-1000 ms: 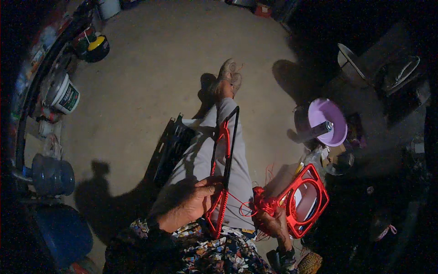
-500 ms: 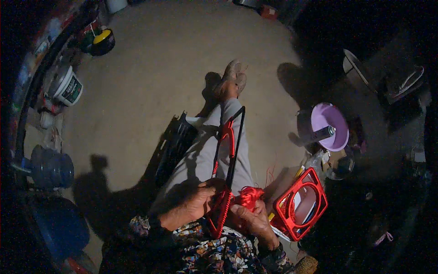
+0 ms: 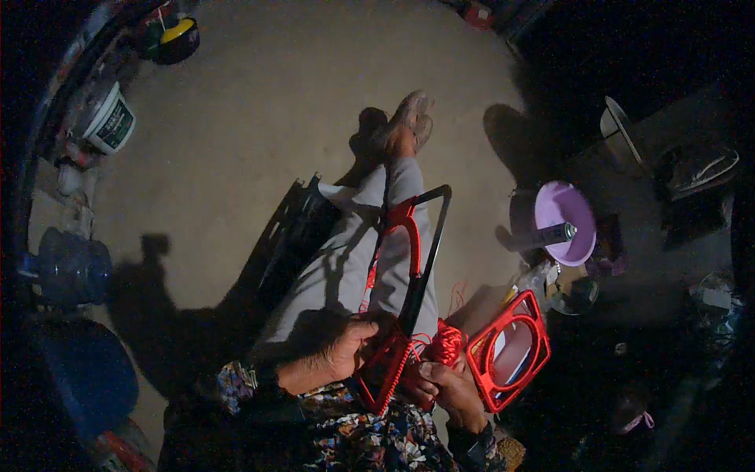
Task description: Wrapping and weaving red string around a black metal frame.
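Floor [image 3: 259, 102]: bare concrete, dimly lit, carrying everything in view. The person is sitting on it with legs [image 3: 354, 259] stretched forward in grey trousers.

Frame [image 3: 409, 291]: a long narrow loop, black at the far end and partly wrapped in red, is lying along the right leg with its near end in the lap. This is the piece being worked.

Left hand [image 3: 346, 350]: closed around the frame's near left edge, steadying it.

Right hand [image 3: 440, 385]: fingers pinched together on the red cord [image 3: 447, 344], whose ball is sitting just above the hand, touching the frame's right side. Cord strands are running across to the frame.

Second frame [image 3: 510, 350]: red, finished-looking, with a mirror-like centre, is lying just beside the right hand.

Purple dish [image 3: 563, 223] and a spray can [image 3: 550, 234] are lying further right; a white tub [image 3: 110, 119] is standing well apart at far left.

Judgement: the wrapping is partway along. To do it well, the left hand should be keeping the frame still while the right is drawing each turn tight against the last, leaving no gaps and keeping the ball close so slack is not tangling.
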Demonstrator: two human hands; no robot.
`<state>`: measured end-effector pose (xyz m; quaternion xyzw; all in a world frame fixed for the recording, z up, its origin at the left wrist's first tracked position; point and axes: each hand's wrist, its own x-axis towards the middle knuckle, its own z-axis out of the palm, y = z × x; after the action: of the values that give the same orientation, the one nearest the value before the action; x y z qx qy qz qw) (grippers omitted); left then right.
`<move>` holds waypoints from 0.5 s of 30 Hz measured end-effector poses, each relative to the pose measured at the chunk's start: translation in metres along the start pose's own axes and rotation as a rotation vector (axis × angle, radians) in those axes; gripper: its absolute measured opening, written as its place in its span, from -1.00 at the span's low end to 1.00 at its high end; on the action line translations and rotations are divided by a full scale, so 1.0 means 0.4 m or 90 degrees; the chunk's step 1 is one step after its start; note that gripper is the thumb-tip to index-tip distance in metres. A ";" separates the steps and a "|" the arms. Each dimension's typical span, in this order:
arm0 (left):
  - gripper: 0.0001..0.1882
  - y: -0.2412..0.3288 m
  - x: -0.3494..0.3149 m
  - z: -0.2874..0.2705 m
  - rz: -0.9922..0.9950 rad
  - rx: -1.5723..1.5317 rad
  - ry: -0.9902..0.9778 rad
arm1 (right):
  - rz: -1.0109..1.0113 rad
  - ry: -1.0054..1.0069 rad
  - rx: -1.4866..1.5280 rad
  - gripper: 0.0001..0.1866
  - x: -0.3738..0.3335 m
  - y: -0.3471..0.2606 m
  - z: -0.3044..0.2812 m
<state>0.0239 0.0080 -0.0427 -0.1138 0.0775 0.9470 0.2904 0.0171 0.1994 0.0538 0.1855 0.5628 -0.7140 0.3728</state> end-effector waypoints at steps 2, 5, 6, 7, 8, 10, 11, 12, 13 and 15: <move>-0.69 0.005 0.002 0.012 -0.015 -0.012 -0.028 | -0.008 -0.003 -0.016 -0.81 -0.012 0.005 -0.008; -0.66 0.004 0.008 0.039 -0.026 0.018 0.064 | -0.048 -0.008 -0.042 -0.85 -0.025 0.005 -0.012; -0.66 0.005 0.010 0.044 -0.055 0.064 0.113 | -0.048 0.004 -0.035 -0.86 -0.030 0.005 -0.013; -0.67 0.005 0.012 0.046 -0.059 0.098 0.113 | -0.048 0.016 -0.029 -0.87 -0.034 0.004 -0.014; -0.67 0.005 0.015 0.046 -0.055 0.142 0.115 | -0.037 0.014 -0.016 -0.86 -0.037 0.004 -0.016; -0.71 0.003 0.020 0.038 -0.062 0.098 0.062 | -0.006 -0.004 0.010 -0.85 -0.042 0.007 -0.023; -0.72 0.001 0.021 0.032 -0.075 0.110 0.082 | -0.024 -0.004 -0.008 -0.84 -0.044 0.011 -0.029; -0.73 -0.001 0.021 0.026 -0.057 0.085 0.046 | -0.032 -0.022 -0.025 -0.83 -0.045 0.014 -0.035; -0.74 -0.004 0.021 0.020 -0.051 0.093 0.055 | -0.041 -0.040 -0.042 -0.82 -0.047 0.019 -0.041; -0.74 -0.007 0.021 0.011 -0.034 0.136 0.075 | -0.038 0.036 -0.108 -0.79 -0.051 0.032 -0.048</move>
<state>0.0179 0.0158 -0.0410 -0.1400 0.1916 0.9168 0.3212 0.0370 0.2229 0.0538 0.1567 0.6369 -0.6692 0.3492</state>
